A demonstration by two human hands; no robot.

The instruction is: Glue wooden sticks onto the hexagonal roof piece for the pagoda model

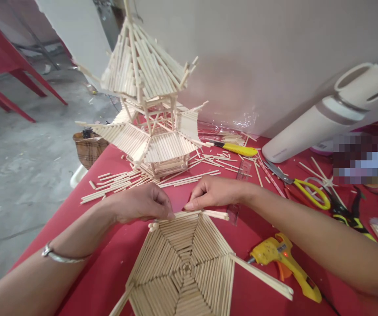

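A hexagonal panel of thin wooden sticks [211, 243], laid in rings round a centre, lies at the front of the table. Longer sticks jut out from its corners. My left hand [147, 204] is closed at the panel's far edge, thumb and fingers pinching a wooden stick [184, 216] that runs along that edge. Close by on the same edge, my right hand [210, 192] is closed too, its thumb and curled fingertips at the stick. Behind my hands stands a pagoda-like model [151, 145] of the same sticks, with two tiers of roof.
A yellow glue gun [274, 254] with a lit red light lies right of the panel. Beyond are a yellow cutter knife [239, 149], yellow-handled scissors [310, 193], a clear ruler [243, 171] and a tall white flask [314, 131]. Loose sticks [119, 182] litter the red table [86, 245].
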